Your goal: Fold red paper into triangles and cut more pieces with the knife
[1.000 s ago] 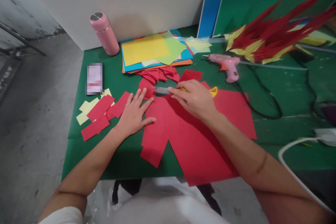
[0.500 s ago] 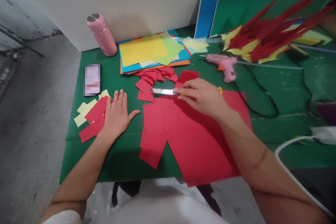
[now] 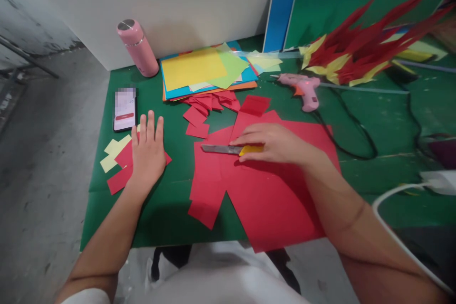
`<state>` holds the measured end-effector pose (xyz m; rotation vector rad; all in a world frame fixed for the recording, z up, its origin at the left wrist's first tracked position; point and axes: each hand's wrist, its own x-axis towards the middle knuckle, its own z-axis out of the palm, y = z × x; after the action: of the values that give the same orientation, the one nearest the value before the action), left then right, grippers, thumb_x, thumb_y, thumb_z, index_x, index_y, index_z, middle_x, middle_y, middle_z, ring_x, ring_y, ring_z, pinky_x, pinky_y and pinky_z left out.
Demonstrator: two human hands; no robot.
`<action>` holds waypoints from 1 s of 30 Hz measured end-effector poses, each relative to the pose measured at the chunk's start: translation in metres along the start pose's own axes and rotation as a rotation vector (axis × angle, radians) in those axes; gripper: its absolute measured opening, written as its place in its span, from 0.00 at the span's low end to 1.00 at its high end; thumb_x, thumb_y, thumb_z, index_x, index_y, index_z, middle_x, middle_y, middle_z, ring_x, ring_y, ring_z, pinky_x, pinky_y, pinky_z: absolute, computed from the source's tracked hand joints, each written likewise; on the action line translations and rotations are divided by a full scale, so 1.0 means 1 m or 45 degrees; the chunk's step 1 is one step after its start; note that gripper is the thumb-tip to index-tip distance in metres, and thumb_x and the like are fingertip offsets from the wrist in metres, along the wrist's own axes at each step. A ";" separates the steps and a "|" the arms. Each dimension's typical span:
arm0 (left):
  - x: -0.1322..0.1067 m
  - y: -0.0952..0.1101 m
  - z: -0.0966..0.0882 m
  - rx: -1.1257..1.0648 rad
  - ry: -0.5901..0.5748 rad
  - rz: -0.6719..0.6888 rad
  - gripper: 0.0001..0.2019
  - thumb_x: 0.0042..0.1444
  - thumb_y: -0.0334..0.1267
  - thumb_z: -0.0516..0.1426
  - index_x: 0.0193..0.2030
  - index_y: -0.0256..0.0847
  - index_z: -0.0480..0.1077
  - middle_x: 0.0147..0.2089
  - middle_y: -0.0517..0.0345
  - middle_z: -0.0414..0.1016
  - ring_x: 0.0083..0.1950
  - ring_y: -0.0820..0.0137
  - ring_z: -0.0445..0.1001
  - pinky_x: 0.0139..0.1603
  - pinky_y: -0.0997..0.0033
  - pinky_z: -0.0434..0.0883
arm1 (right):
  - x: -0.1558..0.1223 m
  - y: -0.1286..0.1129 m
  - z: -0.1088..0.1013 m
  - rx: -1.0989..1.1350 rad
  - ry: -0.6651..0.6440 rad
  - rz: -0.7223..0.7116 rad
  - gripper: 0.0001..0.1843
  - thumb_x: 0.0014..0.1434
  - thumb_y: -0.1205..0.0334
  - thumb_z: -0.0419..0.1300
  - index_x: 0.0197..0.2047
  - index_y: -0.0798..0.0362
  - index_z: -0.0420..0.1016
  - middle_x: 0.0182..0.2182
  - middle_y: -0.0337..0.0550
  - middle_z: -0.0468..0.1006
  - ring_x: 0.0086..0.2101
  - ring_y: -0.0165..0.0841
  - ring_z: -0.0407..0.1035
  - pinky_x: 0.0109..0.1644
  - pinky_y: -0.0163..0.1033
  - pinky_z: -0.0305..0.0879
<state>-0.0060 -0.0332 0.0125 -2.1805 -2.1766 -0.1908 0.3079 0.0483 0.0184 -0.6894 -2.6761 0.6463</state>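
My left hand (image 3: 148, 152) lies flat with its fingers spread, over small red paper pieces (image 3: 118, 182) and close to some pale yellow ones (image 3: 109, 163). The phone (image 3: 124, 110) is just beyond its fingertips. In my right hand (image 3: 276, 145) is a yellow-handled utility knife (image 3: 221, 149), its blade out and pointing left. That blade is above large red paper sheets (image 3: 285, 204), though I cannot tell whether it touches them. Small red paper squares (image 3: 196, 116) are heaped behind the blade. A narrow red strip (image 3: 206, 213) extends toward the table's front edge.
Coloured paper (image 3: 194, 69) is stacked at the back, beside a pink bottle (image 3: 138, 50). On the right are a pink glue gun (image 3: 302, 89) with its black cord, a red and yellow paper flame shape (image 3: 352, 52), and a white cable (image 3: 395, 194). The green tabletop (image 3: 167, 213) ends at the left.
My right hand and the knife have come nearer to me over the red sheets. My left hand has shifted slightly left and away from me, across the small pieces.
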 end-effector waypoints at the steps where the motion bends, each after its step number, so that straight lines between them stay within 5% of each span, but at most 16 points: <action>1: 0.000 0.002 0.001 -0.012 -0.002 0.019 0.30 0.63 0.27 0.45 0.73 0.31 0.49 0.76 0.41 0.41 0.77 0.50 0.40 0.73 0.40 0.43 | 0.000 0.001 -0.001 0.008 0.046 0.027 0.19 0.63 0.45 0.58 0.45 0.48 0.82 0.37 0.45 0.81 0.37 0.38 0.75 0.39 0.40 0.69; 6: -0.003 0.002 0.008 0.015 -0.067 0.057 0.32 0.66 0.46 0.50 0.73 0.34 0.51 0.76 0.41 0.44 0.76 0.43 0.43 0.71 0.36 0.47 | -0.003 0.021 -0.003 -0.316 0.684 0.394 0.16 0.64 0.50 0.58 0.48 0.47 0.81 0.38 0.49 0.79 0.41 0.43 0.73 0.45 0.48 0.69; 8: -0.005 -0.004 0.006 0.047 -0.122 0.051 0.33 0.65 0.48 0.51 0.73 0.33 0.51 0.76 0.40 0.44 0.75 0.42 0.44 0.70 0.36 0.50 | -0.005 0.031 -0.004 -0.417 0.807 0.540 0.18 0.61 0.50 0.61 0.51 0.47 0.79 0.41 0.50 0.78 0.42 0.45 0.72 0.45 0.51 0.68; 16: -0.008 -0.055 -0.010 0.086 -0.172 0.099 0.45 0.55 0.55 0.61 0.73 0.35 0.49 0.75 0.35 0.44 0.74 0.35 0.44 0.67 0.33 0.56 | -0.006 0.035 -0.006 -0.258 0.720 0.842 0.19 0.54 0.50 0.64 0.47 0.50 0.75 0.40 0.48 0.78 0.32 0.42 0.71 0.34 0.48 0.67; 20: -0.006 -0.068 -0.012 -0.010 -0.152 0.191 0.38 0.59 0.52 0.57 0.71 0.36 0.52 0.74 0.34 0.48 0.73 0.37 0.51 0.67 0.36 0.57 | -0.004 0.032 -0.006 -0.166 0.705 0.898 0.19 0.52 0.53 0.65 0.47 0.49 0.74 0.38 0.47 0.79 0.30 0.40 0.71 0.32 0.46 0.65; 23: -0.003 -0.055 -0.015 -0.121 -0.113 0.259 0.31 0.65 0.48 0.51 0.70 0.34 0.53 0.73 0.35 0.52 0.72 0.44 0.54 0.68 0.40 0.59 | -0.005 0.033 -0.004 -0.115 0.699 0.892 0.17 0.52 0.56 0.65 0.46 0.49 0.75 0.36 0.45 0.80 0.30 0.39 0.71 0.32 0.45 0.65; 30: -0.003 0.015 -0.004 -0.721 -0.026 0.321 0.23 0.68 0.45 0.49 0.67 0.43 0.58 0.66 0.46 0.66 0.67 0.60 0.65 0.65 0.54 0.67 | -0.005 0.037 -0.002 -0.102 0.834 0.802 0.03 0.56 0.58 0.62 0.32 0.47 0.75 0.32 0.44 0.79 0.30 0.39 0.70 0.33 0.46 0.66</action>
<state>0.0086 -0.0370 0.0172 -2.7151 -2.0036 -0.8650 0.3268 0.0750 0.0011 -1.4904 -1.8745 0.3517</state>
